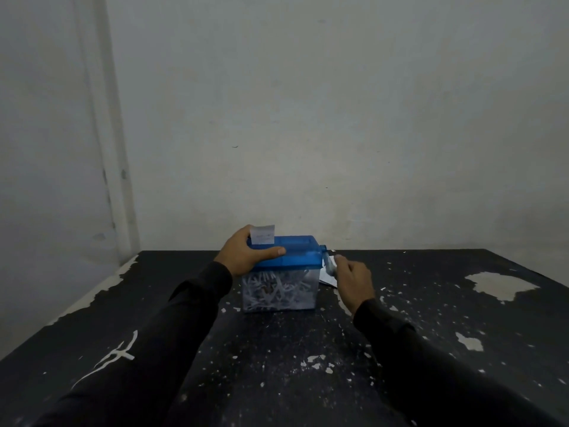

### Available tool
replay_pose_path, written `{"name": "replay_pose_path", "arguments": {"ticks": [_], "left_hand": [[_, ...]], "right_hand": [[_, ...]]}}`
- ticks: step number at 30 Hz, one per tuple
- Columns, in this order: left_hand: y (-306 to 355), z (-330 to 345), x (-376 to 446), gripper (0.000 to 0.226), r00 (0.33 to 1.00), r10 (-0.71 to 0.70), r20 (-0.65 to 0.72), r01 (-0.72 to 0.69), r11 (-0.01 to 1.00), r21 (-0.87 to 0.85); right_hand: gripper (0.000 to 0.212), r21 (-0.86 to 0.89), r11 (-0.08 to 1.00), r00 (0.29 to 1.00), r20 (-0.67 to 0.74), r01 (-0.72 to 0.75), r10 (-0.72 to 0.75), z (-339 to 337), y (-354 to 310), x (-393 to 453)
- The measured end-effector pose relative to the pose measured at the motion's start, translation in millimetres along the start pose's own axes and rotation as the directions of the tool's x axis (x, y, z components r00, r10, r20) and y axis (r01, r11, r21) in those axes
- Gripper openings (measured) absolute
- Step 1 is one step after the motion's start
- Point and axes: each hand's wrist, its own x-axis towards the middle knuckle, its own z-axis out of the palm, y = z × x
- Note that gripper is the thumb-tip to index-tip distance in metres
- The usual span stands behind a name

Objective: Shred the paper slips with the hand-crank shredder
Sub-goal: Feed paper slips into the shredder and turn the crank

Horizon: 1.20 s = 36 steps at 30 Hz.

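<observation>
A small hand-crank shredder (295, 254) with a blue lid and a clear bin full of white shreds (277, 291) stands mid-table. A white paper slip (262, 235) sticks up out of the lid's slot at its left end. My left hand (246, 254) grips the lid's left side, thumb across its front edge, fingers behind next to the slip. My right hand (351, 277) holds the blue crank handle (328, 263) at the shredder's right side. More white paper slips (327, 278) lie on the table just behind that hand, partly hidden.
The black table (277, 359) has worn paint with pale chipped patches, the largest at the right (500, 285). A plain wall stands right behind the table, and another wall runs along its left edge.
</observation>
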Motion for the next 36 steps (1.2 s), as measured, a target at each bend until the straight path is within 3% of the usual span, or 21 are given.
{"name": "replay_pose_path", "arguments": {"ticks": [5, 9, 12, 16, 21, 25, 27, 31, 36], "left_hand": [[1.4, -1.3, -0.5, 0.063, 1.000, 0.004, 0.006, -0.005, 0.999, 0.042], [0.7, -2.8, 0.0, 0.077, 1.000, 0.017, -0.015, -0.016, 0.997, 0.070], [-3.3, -3.4, 0.3, 0.073, 0.999, 0.020, -0.029, -0.017, 0.996, 0.090], [-3.3, -1.3, 1.1, 0.057, 0.999, 0.020, -0.032, -0.017, 0.994, 0.104], [-0.8, -1.0, 1.4, 0.056, 1.000, 0.001, -0.021, 0.002, 0.994, 0.107], [-2.2, -1.9, 0.8, 0.064, 1.000, 0.000, -0.019, 0.001, 0.996, 0.084], [-3.2, -1.9, 0.4, 0.071, 1.000, 0.003, -0.022, -0.001, 0.997, 0.080], [-3.3, -2.2, 2.3, 0.062, 0.999, -0.015, -0.028, 0.017, 0.997, 0.069], [-1.9, -2.9, 1.0, 0.078, 0.999, 0.000, -0.035, 0.003, 0.996, 0.085]], "right_hand": [[0.039, 0.173, 0.983, 0.995, 0.074, 0.055, -0.069, -9.1, -41.4, 15.7], [0.037, 0.064, 0.998, 0.970, 0.242, 0.022, -0.037, -9.5, -54.7, 63.4], [0.044, -0.051, 0.999, 0.988, 0.155, -0.005, 0.013, 3.6, -41.3, 91.6], [0.028, -0.039, 0.999, 0.998, 0.044, -0.037, 0.038, 24.1, -24.9, 97.0], [0.038, -0.235, 0.966, 0.986, 0.096, -0.108, 0.133, 28.6, 13.8, 71.4], [0.040, -0.256, 0.959, 0.981, 0.112, -0.125, 0.158, 16.1, 34.9, 38.0], [0.042, -0.221, 0.971, 0.989, 0.099, -0.086, 0.110, 8.7, 34.3, 24.1], [0.041, -0.013, 1.000, 0.998, 0.060, -0.002, 0.003, -4.5, 11.1, 3.8], [0.039, 0.154, 0.983, 0.990, 0.081, 0.104, -0.117, -9.8, -9.1, 10.4]]}}
